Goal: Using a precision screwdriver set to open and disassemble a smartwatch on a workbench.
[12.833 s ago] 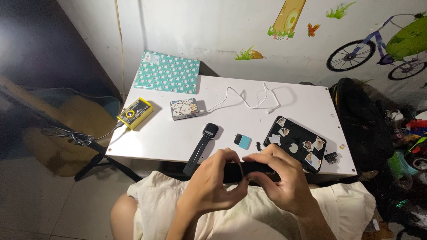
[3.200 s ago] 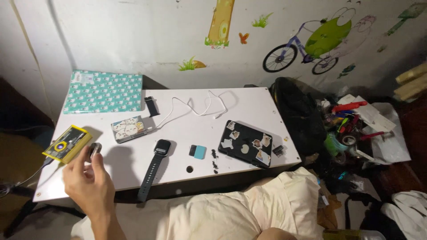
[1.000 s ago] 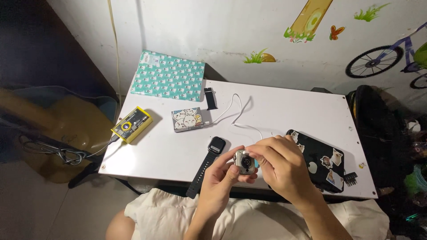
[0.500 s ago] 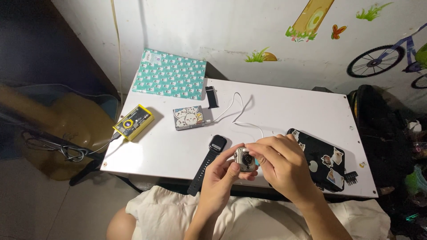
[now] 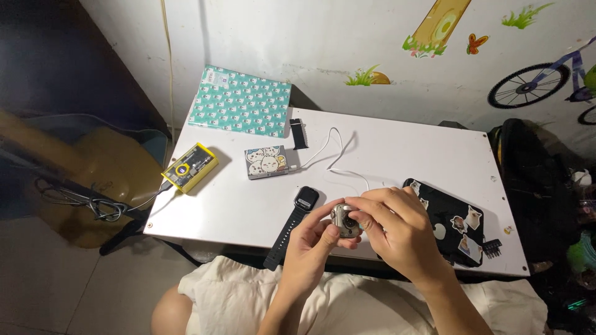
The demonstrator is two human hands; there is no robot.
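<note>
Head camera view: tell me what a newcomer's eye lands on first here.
First, the two hands meeting at the white table's near edge: the left hand and right hand together hold a small round silver object. Just left of them lies a black smartwatch with its strap flat. Farther back, a teal patterned notebook sits at the far left corner, with a yellow gadget by the left edge.

A white desk (image 5: pixel 403 155) carried a teal patterned notebook (image 5: pixel 242 100) at its far left, a yellow device (image 5: pixel 189 167) on the left edge, a small cartoon-printed box (image 5: pixel 267 162), a white cable (image 5: pixel 332 155), a black watch (image 5: pixel 295 220) near the front, and a black stickered case (image 5: pixel 456 226) at right.
</note>
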